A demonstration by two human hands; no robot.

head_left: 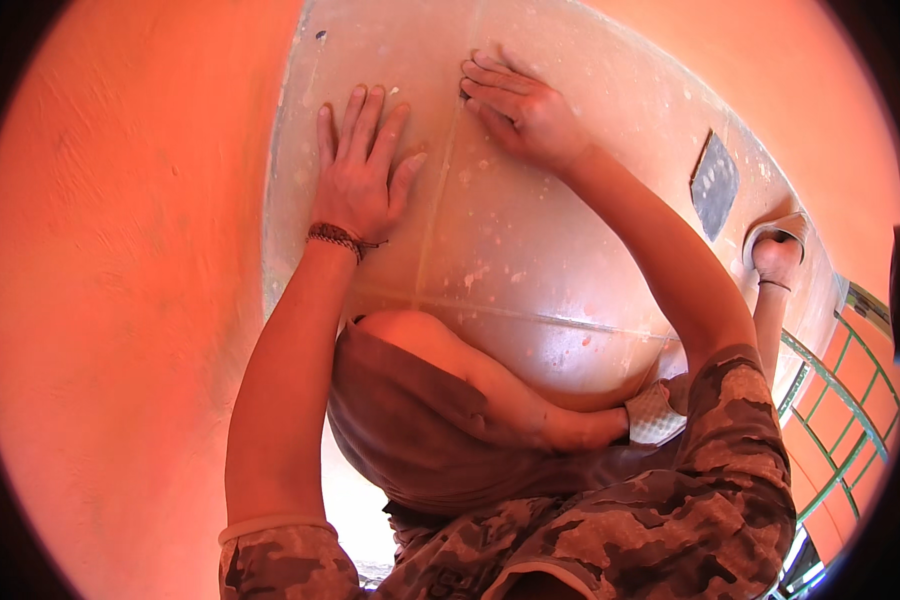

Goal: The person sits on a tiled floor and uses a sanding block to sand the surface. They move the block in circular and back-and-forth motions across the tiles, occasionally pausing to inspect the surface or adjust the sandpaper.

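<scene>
Head view: a big pale tile (530, 270) is pressed down between orange walls (120, 300). The left hand (362, 170) is spread flat; the right hand (518, 110) is laid flat at the grout line (440, 190). Pressure is probably best kept even so edges sit flush.

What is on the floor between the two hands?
In the head view, a thin pale joint line between the tiles runs between the left hand and the right hand; otherwise only speckled tile.

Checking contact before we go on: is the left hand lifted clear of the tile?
No. The left hand lies flat with fingers spread on the pale tile, left of the joint line.
</scene>
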